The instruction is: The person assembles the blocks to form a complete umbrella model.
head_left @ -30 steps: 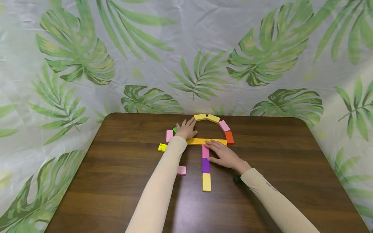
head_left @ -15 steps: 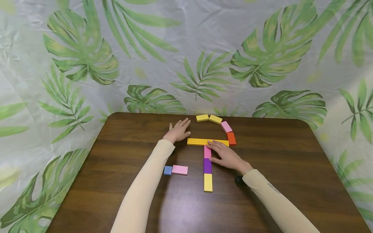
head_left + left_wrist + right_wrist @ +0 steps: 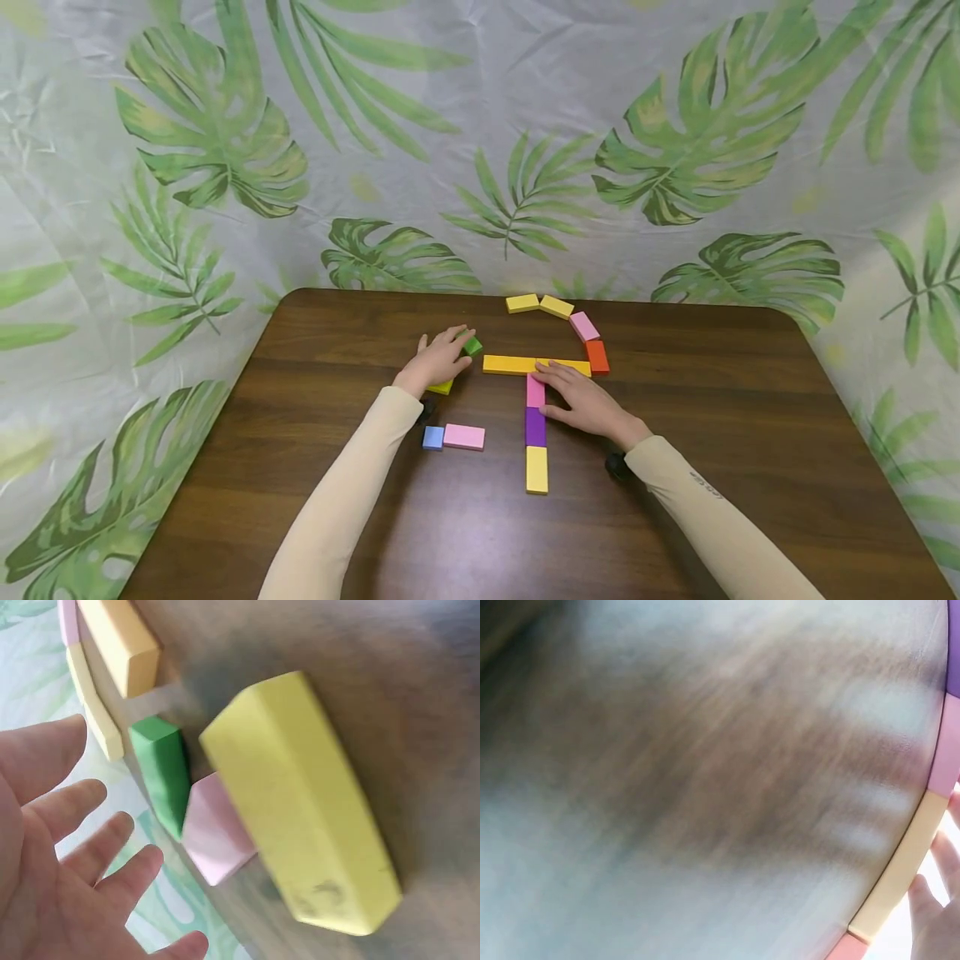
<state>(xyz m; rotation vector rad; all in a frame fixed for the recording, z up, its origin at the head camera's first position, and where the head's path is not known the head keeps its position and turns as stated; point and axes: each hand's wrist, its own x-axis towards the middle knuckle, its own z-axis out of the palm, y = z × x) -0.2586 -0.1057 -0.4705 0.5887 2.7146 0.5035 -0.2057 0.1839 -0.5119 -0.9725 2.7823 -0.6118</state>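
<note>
My left hand hovers with spread fingers over small blocks at the left of the table and covers part of them. A green block shows past its fingertips, and a yellow block shows below the palm. In the left wrist view the fingers are apart from the green block, the pink block and the larger-looking yellow block. My right hand lies with extended fingers over the joint of the orange blocks and the bright pink block, holding nothing.
Below the bright pink block run a purple block and a yellow block. An arc of two yellow blocks, a pink block and a red block curves behind. A blue block touches a pale pink block.
My left hand has moved left and toward me from the arc's left end, bringing the green block and the blue block into sight. The right hand stays on the same blocks.
</note>
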